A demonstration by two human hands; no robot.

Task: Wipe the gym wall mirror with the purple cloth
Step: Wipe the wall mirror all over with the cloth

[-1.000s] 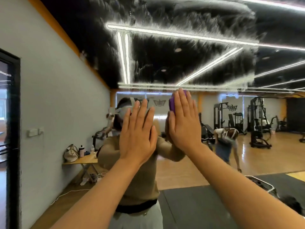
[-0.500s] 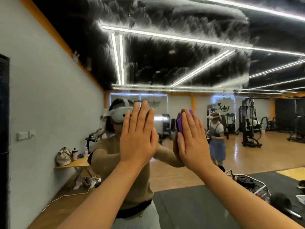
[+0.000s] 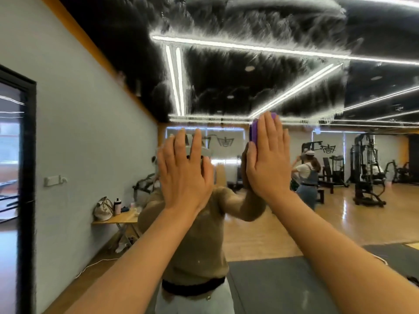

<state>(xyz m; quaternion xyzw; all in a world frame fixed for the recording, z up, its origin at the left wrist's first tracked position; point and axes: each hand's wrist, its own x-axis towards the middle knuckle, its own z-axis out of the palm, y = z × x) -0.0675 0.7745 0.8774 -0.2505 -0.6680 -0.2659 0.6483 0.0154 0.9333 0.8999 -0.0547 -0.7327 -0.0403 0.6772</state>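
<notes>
Glass fills nearly the whole view: the gym wall mirror (image 3: 294,211) runs from the black-framed doorway (image 3: 25,177) at nine o'clock across to the weight machines (image 3: 367,168) reflected at three o'clock. Low at eight o'clock a small table (image 3: 115,219) carries a bag (image 3: 103,208) and a bottle (image 3: 117,206). Just left of centre the left hand (image 3: 184,175) lies flat on the glass, fingers (image 3: 196,143) straight and slightly spread, holding nothing. Beside it, toward one o'clock, the right hand (image 3: 267,159) presses the purple cloth (image 3: 253,132) against the mirror with straight fingers held together; only the cloth's edge peeks out past fingertips and thumb side. Above both hands, from eleven to one o'clock, feathery white smears (image 3: 226,23) cover the upper glass. I would judge the wiping well under way but unfinished: that streaked top band needs passes, while the lower glass looks clear.
</notes>
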